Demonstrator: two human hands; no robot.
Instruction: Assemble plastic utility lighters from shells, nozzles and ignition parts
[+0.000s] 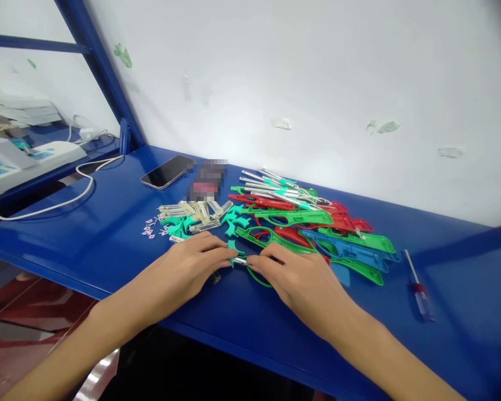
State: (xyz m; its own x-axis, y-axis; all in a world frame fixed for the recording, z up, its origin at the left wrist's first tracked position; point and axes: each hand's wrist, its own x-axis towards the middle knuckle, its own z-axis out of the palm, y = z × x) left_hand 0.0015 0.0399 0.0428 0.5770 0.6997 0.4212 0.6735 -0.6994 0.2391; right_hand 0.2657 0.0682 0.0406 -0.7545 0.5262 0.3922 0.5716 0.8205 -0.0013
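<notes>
Near the front of the blue table, my left hand and my right hand meet at a thin silver metal tube. Both pinch it between thumb and fingers, the left hand covering its middle and the right its near tip. A green plastic piece sits at the tube by my left fingertips. Beyond the left hand lie green curved pieces and clear plastic parts. Past the right hand are stacked green handle shells, red shells and blue shells.
Several silver tubes with green pieces lie at the back of the pile. Tiny pink parts are scattered at left. A phone rests behind, a screwdriver at right. A white cable crosses the left side; a white wall stands behind.
</notes>
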